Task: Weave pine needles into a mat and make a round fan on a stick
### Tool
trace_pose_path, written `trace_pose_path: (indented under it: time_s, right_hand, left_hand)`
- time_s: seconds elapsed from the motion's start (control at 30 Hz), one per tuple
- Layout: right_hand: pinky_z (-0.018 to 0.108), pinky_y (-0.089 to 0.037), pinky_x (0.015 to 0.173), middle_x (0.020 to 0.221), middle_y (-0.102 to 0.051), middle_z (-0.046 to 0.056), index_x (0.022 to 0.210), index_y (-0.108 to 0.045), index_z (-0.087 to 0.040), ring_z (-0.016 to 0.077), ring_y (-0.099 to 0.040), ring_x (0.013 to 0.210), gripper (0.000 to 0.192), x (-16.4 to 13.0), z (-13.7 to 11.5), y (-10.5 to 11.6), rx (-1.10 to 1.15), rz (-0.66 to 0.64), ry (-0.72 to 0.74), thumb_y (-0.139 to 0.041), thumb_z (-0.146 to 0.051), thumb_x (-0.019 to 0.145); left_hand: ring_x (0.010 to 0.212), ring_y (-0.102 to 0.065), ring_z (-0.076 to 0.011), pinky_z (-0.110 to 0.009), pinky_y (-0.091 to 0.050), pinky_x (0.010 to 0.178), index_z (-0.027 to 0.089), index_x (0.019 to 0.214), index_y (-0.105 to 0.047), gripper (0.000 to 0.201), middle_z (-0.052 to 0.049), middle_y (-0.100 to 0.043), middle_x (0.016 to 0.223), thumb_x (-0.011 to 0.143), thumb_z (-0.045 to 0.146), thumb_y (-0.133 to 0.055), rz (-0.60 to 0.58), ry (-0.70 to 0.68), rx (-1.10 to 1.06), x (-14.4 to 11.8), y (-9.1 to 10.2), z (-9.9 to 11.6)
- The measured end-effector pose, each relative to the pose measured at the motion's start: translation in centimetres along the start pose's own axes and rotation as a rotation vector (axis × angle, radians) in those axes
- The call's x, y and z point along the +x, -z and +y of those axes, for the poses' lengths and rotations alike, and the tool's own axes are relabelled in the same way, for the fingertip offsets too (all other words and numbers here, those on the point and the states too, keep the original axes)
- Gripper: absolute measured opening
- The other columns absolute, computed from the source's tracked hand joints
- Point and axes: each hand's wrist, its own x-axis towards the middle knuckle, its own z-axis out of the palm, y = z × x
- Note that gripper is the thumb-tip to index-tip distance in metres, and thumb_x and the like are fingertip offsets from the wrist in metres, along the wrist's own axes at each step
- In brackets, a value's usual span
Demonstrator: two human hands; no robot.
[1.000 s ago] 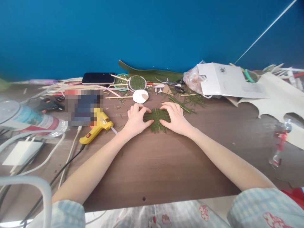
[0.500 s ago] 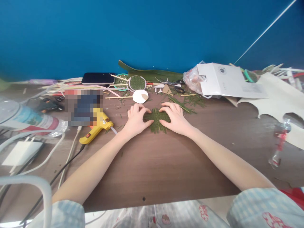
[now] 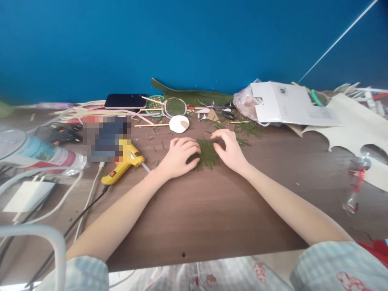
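Observation:
A small mat of woven green leaf strips (image 3: pixel 208 154) lies on the brown table between my hands, its strip ends loose and uneven. My left hand (image 3: pixel 182 157) rests at its left edge, fingers curved and apart, with the fingertips touching the strips. At the right edge is my right hand (image 3: pixel 228 148), thumb and forefinger spread in a curve beside the mat. Neither hand grips it. Just behind stands out a white paper disc (image 3: pixel 178 124) on a thin stick, and farther back a round fan-like piece with green weave (image 3: pixel 175 106).
A yellow glue gun (image 3: pixel 123 166) with a black cord lies left of my hands. Behind are a phone (image 3: pixel 125 101), scissors (image 3: pixel 228 114) and leaf scraps (image 3: pixel 247 129). A white box (image 3: pixel 294 103) and cut white card (image 3: pixel 348 121) lie to the right.
My left hand has shifted slightly toward me and right, its fingers now over the mat's left edge. My right hand has drawn a little right, off the mat. The mat sits slightly farther right.

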Motion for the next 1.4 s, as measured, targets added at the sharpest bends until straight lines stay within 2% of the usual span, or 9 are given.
trace_pose_path:
  time_s: [0.1,0.3,0.43,0.57,0.77,0.83,0.93,1.13,1.4]
  right_hand:
    - [0.038,-0.042,0.079,0.092,-0.059,0.007,0.082,-0.055,-0.021,0.0223,-0.050,0.092,0.027,0.1,0.4,0.2,0.019,0.085,-0.057,-0.039,-0.003,0.069]
    - [0.038,-0.040,0.079,0.085,-0.060,0.006,0.075,-0.055,-0.020,0.0221,-0.050,0.087,0.029,0.4,1.0,1.0,-0.112,0.140,-0.060,-0.036,-0.001,0.065]
    - [0.041,-0.037,0.075,0.093,-0.060,0.007,0.078,-0.056,-0.021,0.0265,-0.048,0.092,0.017,0.5,1.4,1.3,-0.352,0.095,-0.122,-0.043,-0.010,0.073]
    - [0.043,-0.037,0.075,0.100,-0.058,0.010,0.088,-0.058,-0.020,0.0295,-0.047,0.095,0.015,0.5,1.6,1.1,-0.459,0.023,-0.181,-0.049,-0.019,0.077]
    - [0.042,-0.039,0.075,0.096,-0.060,0.009,0.091,-0.059,-0.020,0.0277,-0.048,0.091,0.021,0.5,2.2,0.9,-0.373,0.034,-0.171,-0.045,-0.013,0.077]
    - [0.041,-0.040,0.075,0.092,-0.061,0.008,0.089,-0.059,-0.020,0.0262,-0.049,0.086,0.022,0.5,2.5,0.9,-0.320,0.056,-0.145,-0.045,-0.010,0.075]
    - [0.040,-0.042,0.073,0.087,-0.061,0.008,0.086,-0.058,-0.020,0.0245,-0.050,0.081,0.022,0.5,2.7,0.9,-0.257,0.084,-0.103,-0.045,-0.007,0.073]
    - [0.037,-0.044,0.072,0.080,-0.059,0.006,0.084,-0.057,-0.021,0.0220,-0.051,0.075,0.022,0.5,2.7,1.1,-0.188,0.123,-0.054,-0.043,-0.006,0.075]
    - [0.038,-0.043,0.074,0.086,-0.060,0.007,0.093,-0.057,-0.020,0.0220,-0.053,0.077,0.022,0.6,1.9,1.3,-0.196,0.132,-0.062,-0.042,-0.010,0.079]
  left_hand:
    - [0.100,-0.053,-0.0196,-0.035,-0.034,0.091,0.019,0.096,-0.058,0.021,-0.004,-0.063,0.107,0.087,0.030,-0.044,-0.072,-0.124,-0.007,0.0,0.0,0.2]
    - [0.092,-0.055,-0.0179,-0.031,-0.041,0.083,0.017,0.095,-0.061,0.028,-0.005,-0.065,0.099,0.086,0.015,-0.035,0.000,-0.031,-0.091,0.1,-0.2,-0.3]
    - [0.095,-0.055,-0.0182,-0.033,-0.040,0.083,0.017,0.095,-0.061,0.039,-0.005,-0.065,0.100,0.075,0.002,-0.032,0.043,0.040,-0.113,0.1,-0.2,-0.7]
    - [0.096,-0.054,-0.0181,-0.033,-0.040,0.086,0.018,0.094,-0.063,0.041,-0.004,-0.065,0.103,0.076,0.002,-0.030,-0.038,-0.022,-0.122,0.0,-0.2,-0.9]
    - [0.095,-0.054,-0.0191,-0.035,-0.040,0.084,0.018,0.092,-0.065,0.041,-0.005,-0.067,0.100,0.080,0.004,-0.028,-0.019,-0.011,-0.106,0.0,0.1,-0.6]
    - [0.103,-0.053,-0.0201,-0.038,-0.037,0.090,0.020,0.093,-0.065,0.039,-0.004,-0.067,0.102,0.081,0.006,-0.030,-0.009,-0.032,-0.078,0.0,0.3,-0.4]
    - [0.108,-0.052,-0.0198,-0.039,-0.031,0.098,0.020,0.097,-0.064,0.038,-0.003,-0.065,0.108,0.078,0.008,-0.034,-0.065,-0.099,-0.046,0.1,0.5,-0.1]
    - [0.090,-0.054,-0.0202,-0.035,-0.039,0.084,0.019,0.100,-0.065,0.038,-0.005,-0.065,0.102,0.079,0.012,-0.035,-0.117,-0.074,-0.008,0.0,0.4,0.1]
    - [0.095,-0.054,-0.0194,-0.034,-0.038,0.088,0.020,0.099,-0.065,0.037,-0.004,-0.065,0.104,0.079,0.011,-0.035,-0.108,-0.105,-0.047,0.0,0.5,0.0]
